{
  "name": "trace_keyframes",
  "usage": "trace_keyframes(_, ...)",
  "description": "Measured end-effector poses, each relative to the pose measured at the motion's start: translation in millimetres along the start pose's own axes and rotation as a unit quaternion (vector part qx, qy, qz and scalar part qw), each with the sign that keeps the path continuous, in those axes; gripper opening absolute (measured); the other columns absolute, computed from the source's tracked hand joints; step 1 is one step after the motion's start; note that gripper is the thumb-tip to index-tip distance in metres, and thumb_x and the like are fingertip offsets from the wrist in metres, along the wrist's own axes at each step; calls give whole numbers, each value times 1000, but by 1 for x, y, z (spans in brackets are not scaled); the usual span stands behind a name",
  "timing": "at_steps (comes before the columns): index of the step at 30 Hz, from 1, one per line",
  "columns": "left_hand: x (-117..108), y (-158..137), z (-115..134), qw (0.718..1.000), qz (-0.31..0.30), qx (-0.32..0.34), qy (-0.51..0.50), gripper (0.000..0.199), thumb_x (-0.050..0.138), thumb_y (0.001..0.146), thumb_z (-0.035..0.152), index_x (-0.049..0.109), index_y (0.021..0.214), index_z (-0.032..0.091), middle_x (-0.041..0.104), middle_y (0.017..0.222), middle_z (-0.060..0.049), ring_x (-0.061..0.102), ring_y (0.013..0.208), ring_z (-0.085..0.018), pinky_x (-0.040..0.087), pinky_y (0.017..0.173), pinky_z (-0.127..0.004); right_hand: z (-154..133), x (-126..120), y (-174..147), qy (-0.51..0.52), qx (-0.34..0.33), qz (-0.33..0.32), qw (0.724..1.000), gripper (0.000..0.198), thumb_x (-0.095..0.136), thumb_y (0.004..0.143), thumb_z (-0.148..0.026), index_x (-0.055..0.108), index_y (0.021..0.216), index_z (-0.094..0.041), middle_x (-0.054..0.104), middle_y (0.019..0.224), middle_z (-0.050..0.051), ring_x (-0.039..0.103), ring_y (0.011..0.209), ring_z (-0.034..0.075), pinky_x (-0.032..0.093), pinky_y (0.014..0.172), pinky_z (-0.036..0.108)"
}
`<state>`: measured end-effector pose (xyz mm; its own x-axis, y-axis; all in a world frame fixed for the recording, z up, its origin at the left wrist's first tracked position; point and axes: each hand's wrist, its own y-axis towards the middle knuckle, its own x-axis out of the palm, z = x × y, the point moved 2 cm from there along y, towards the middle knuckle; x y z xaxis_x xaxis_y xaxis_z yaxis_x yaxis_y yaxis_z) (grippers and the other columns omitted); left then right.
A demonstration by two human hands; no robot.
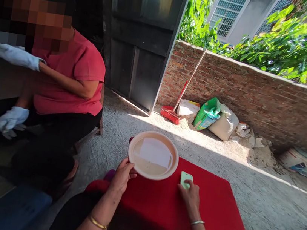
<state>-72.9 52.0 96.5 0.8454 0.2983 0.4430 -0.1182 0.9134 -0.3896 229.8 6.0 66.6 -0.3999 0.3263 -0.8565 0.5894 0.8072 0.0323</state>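
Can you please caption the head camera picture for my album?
Left hand holding a wide basin, right hand touching a pale green phone-like thing, over red cloth.

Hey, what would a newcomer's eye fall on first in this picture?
Probably the bright red tabletop in the foreground, with the left hand gripping a pale basin by its rim at the far-left corner. The right hand touches a pale green phone-like object to the basin's right. Behind, sunlit leaves rise above a brick wall.
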Motion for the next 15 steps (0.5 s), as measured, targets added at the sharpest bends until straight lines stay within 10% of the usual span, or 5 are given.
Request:
trace_keyframes(5, 2, -2, 3, 1000, 1, 11, 12, 23, 66, 73, 11, 63, 95, 17, 67, 69, 1, 61, 52, -10, 48, 45, -18, -45, 32, -91, 21, -166, -158, 973, 30, 67, 69, -22, 67, 98, -25, 56, 101, 3, 61, 90, 19, 46, 74, 26)
trace_keyframes(9, 2, -5, 6, 1000, -3, 11, 12, 21, 66, 73, 11, 63, 93, 17, 66, 68, 2, 61, 50, -11, 48, 44, -18, -16, 20, -133, 140, -248, -276, 918, 36, 69, 58, -19, 67, 93, -26, 58, 102, 0, 61, 94, 18, 47, 77, 25)
trace_keyframes(15, 1, -2, 5, 1000, -2, 2, 9, 18, 65, 72, 9, 62, 88, 17, 65, 66, 3, 61, 50, -10, 49, 45, -17, 147, -100, -66, 60, 48, 107, 991, 21, 64, 63, -41, 66, 79, -28, 62, 84, 9, 65, 91, 33, 51, 83, 44)
